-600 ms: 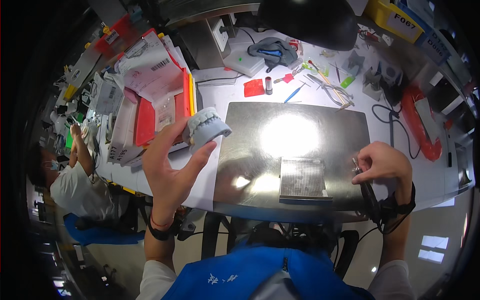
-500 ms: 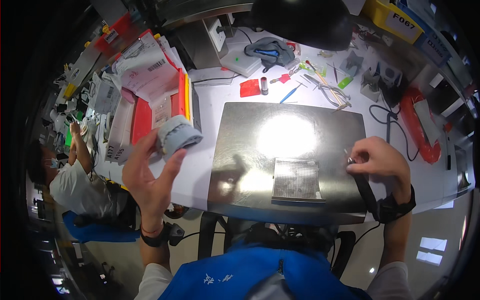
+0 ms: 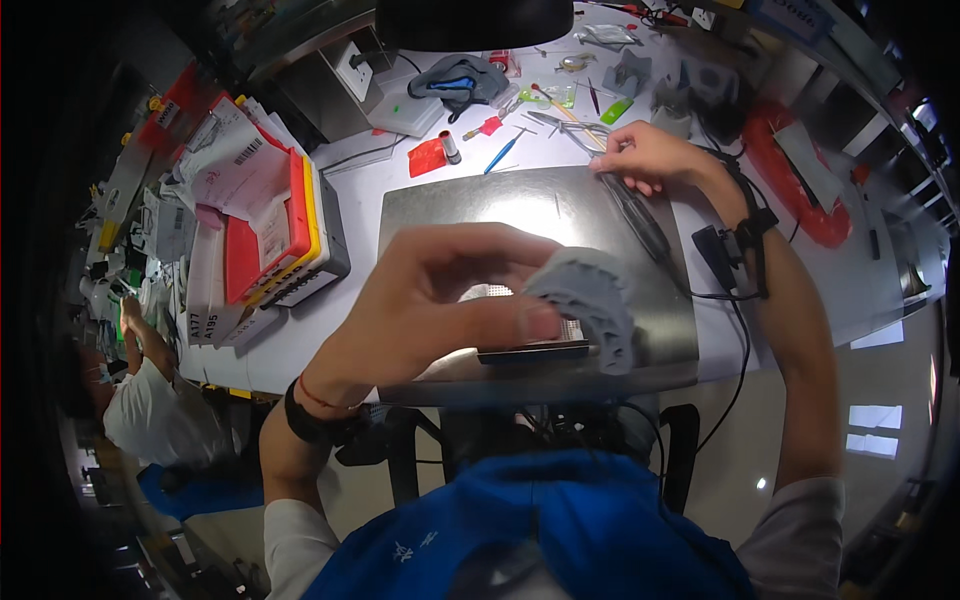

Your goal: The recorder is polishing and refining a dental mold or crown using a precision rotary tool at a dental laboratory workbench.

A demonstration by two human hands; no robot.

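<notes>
My left hand [image 3: 450, 300] is closed on a grey dental model [image 3: 590, 290], pinched between thumb and fingers. The horseshoe-shaped row of teeth hangs over the metal plate [image 3: 410, 215], tilted toward its near right. Over the plate's far right corner, my right hand [image 3: 645, 160] has thumb and forefinger pinched at the upper end of a black corded pen-shaped tool [image 3: 640, 225]. Its tip is hard to make out. Pliers [image 3: 565, 127] lie just past the right fingertips. Beneath the model, a perforated metal tray [image 3: 535, 351] is mostly hidden by my left hand.
Red, yellow and black bins [image 3: 300, 225] with papers stand at left. Farther back lie a blue hand tool [image 3: 503, 153], a red sheet [image 3: 427, 157] and a grey cloth [image 3: 460, 85]. A dark lamp [image 3: 475, 20] hangs overhead. A red bag [image 3: 820, 210] rests right; a co-worker [image 3: 150, 400] sits left.
My left hand has carried the dental model rightward from beside the bins to over the plate. My right hand has moved away and leftward with the black tool. The whole view has shifted.
</notes>
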